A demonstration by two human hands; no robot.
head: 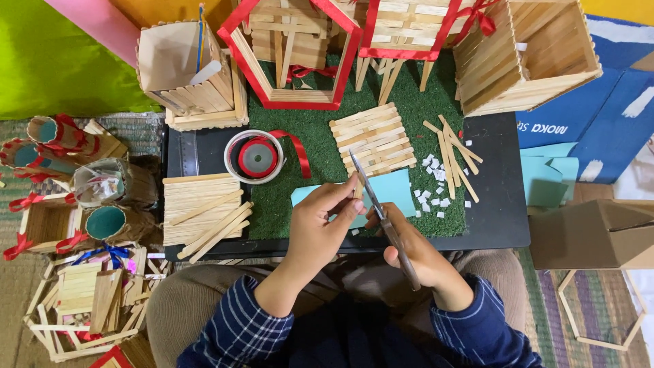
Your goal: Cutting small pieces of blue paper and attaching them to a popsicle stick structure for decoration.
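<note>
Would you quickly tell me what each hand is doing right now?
Left hand: closed, pinching a small wooden stick at the scissor blades.
Right hand: closed around the scissors, blades up.

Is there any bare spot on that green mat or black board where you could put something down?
Bare green mat lies between the ribbon roll and the stick panel. The black board is bare right of the loose sticks. It is crowded at the stick pile, and where both hands work the scissors.
</note>
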